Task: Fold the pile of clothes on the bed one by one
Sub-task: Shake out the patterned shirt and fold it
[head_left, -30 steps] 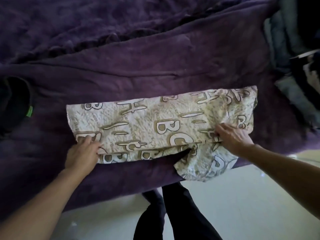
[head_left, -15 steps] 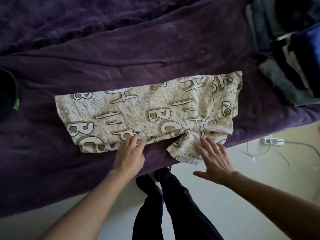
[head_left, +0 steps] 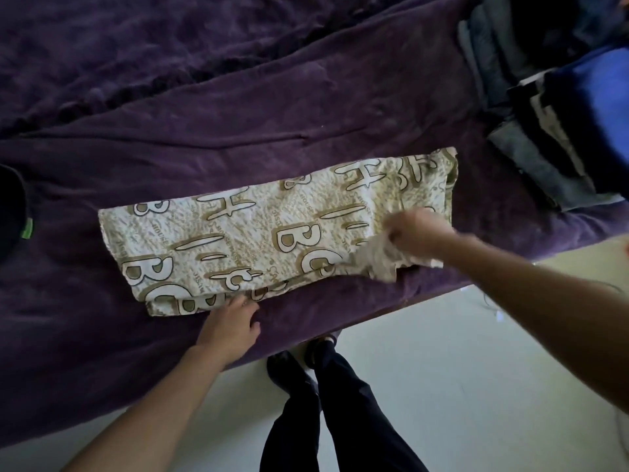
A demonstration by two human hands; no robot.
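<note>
The patterned garment (head_left: 272,233) lies as a long folded band across the middle of the frame, flat on the bed (head_left: 238,114), close to the bed's lower edge so you can reach all of it while standing. One loose flap at its lower right end is not yet flat; it is lifted and bunched.

Your right hand (head_left: 415,229) is at that flap. It is blurred, but its grip looks closed, with the fingers curled and pinching the gathered cloth, probably to carry it up and over the band. Your left hand (head_left: 231,325) sits at the lower edge, left of centre. Its grip is loose and spread, fingertips resting on the hem. I judge that it is there as an anchor, so the band does not slide or open when the right end is pulled.

In the upper right of the frame a stack of folded clothes (head_left: 551,148) lies apart from the garment, likely the place for finished pieces. A dark item with a green tag (head_left: 15,212) lies at the left edge. Your legs (head_left: 340,403) and the pale floor (head_left: 459,369) fill the bottom of the frame.
</note>
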